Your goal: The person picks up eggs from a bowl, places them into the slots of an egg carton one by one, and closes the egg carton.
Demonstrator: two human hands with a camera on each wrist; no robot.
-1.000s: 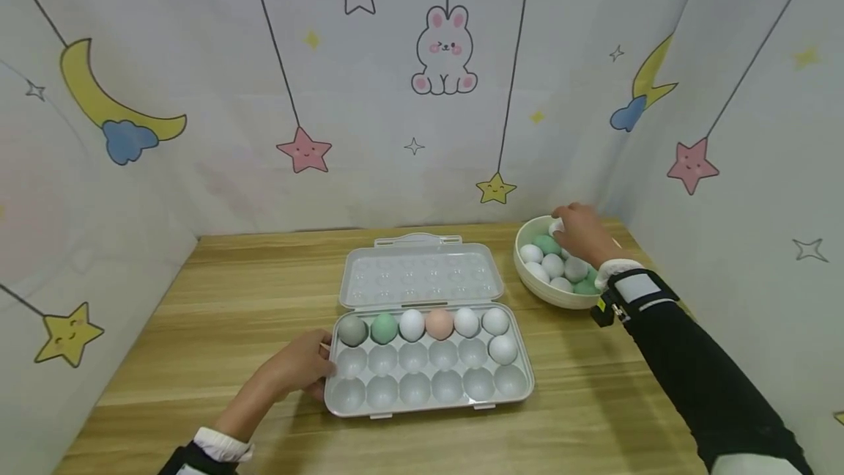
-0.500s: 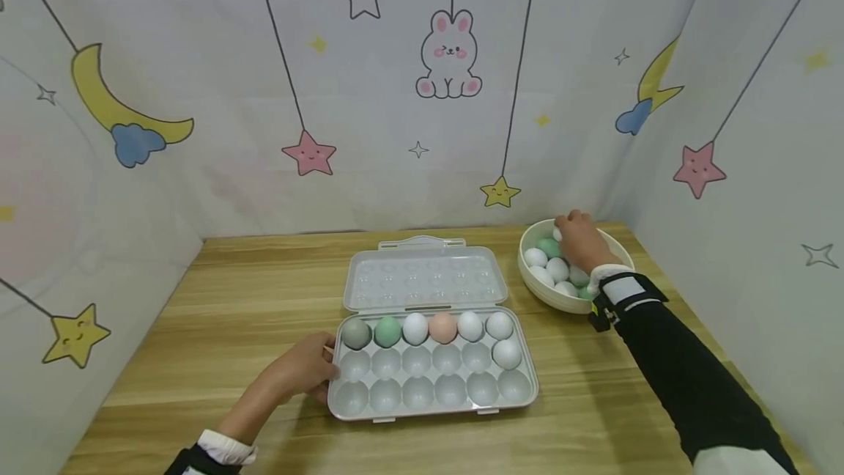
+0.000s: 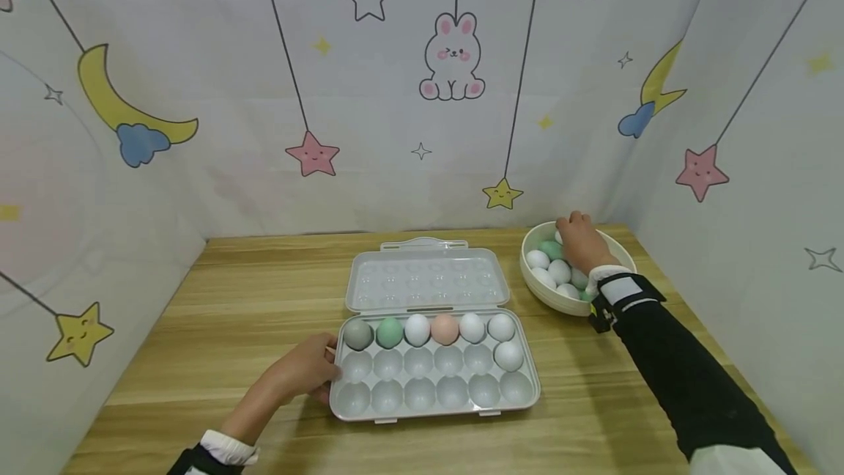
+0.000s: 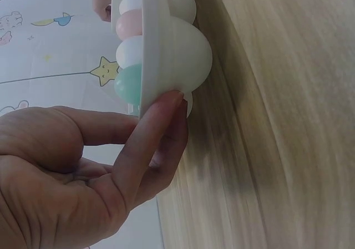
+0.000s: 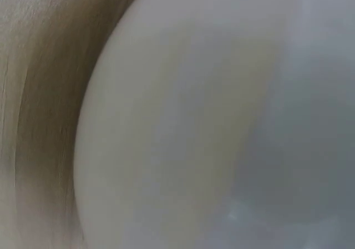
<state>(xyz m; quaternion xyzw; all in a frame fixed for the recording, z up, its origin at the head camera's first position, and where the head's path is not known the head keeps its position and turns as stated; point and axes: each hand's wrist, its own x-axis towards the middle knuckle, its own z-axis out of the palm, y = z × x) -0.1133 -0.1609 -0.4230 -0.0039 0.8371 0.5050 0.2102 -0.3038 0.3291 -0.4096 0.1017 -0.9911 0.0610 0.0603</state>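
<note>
The egg tray (image 3: 435,380) lies open at the lower centre of the head view on the wooden surface (image 3: 250,314), its clear lid (image 3: 427,281) folded back flat behind it. The back row is full: a grey egg (image 3: 358,333), a green egg (image 3: 389,331), a white egg (image 3: 417,329), a pink egg (image 3: 445,328) and two more white ones. One further white egg (image 3: 508,355) sits at the right end of the middle row; the other cups of the middle and front rows hold nothing.

The left hand (image 3: 305,370) rests at the tray's left edge. In the left wrist view its fingers (image 4: 147,141) are curled against the tray's rim (image 4: 148,49), with fingertips touching the underside and the thumb on the other side, so it grips the edge.

To the right of the tray, near the right corner of the surface, stands a white bowl (image 3: 560,300) holding white and green eggs. The right hand (image 3: 580,240) reaches into the bowl from above, knuckles up, over the eggs at the far side. A small white egg (image 3: 559,236) shows at its fingertips, but whether the fingers pinch it cannot be told. The right wrist view shows only a blurred pale curve close to the lens.

A printed curtain with stars, moons and a rabbit (image 3: 452,57) encloses the surface.
</note>
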